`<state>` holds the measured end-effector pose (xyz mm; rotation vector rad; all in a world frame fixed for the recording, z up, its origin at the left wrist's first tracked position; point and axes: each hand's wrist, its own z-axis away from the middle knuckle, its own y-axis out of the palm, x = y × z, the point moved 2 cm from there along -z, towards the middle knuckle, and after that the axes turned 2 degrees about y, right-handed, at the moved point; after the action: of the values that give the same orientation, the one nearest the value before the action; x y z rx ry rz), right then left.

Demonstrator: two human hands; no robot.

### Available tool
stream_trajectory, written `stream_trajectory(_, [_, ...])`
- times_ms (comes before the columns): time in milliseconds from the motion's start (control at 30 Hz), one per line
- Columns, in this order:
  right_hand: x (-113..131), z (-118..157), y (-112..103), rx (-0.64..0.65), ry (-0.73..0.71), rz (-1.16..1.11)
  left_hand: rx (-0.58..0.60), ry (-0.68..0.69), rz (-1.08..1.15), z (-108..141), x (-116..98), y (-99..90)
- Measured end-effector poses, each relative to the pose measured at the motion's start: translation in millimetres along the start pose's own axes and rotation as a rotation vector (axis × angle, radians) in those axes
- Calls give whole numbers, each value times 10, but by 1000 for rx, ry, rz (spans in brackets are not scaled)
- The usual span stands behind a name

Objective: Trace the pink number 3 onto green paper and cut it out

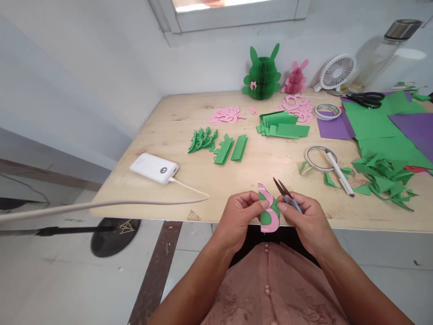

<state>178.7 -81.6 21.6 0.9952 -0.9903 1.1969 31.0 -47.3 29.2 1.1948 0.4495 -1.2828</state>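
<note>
My left hand (244,211) pinches a pink curved paper cutout (273,218) laid over a piece of green paper (265,217), just above the table's front edge. Scissors (287,194) with dark blades and blue-grey handles rest in my right hand (306,214), blades pointing up and left. The thumb of that hand also touches the right edge of the green paper. Farther back lie folded green strips (239,148), a toothed green cutout (223,150) and a pile of small green cutouts (203,139).
Pink cutouts (227,115), green strips (284,125), tape rolls (327,112), a marker (339,173) and green scraps (389,178) lie around the wooden table (162,131). A corded power bank (154,168) sits left. Paper bunnies (263,76), a fan (337,72) and a bottle (382,58) line the wall.
</note>
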Motion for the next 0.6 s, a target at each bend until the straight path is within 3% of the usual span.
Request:
stream_trajectory(267, [-11,129,-214,40,-28,0,-57,61,-15,-10,-39,-26])
stream_trajectory(467, [-233,253,-218,121,84,18,-103,99,16,-12,-23,-17])
stream_trajectory(600, [-251,260,-228,111,78,91,-111,104,19,-18,-28,-39])
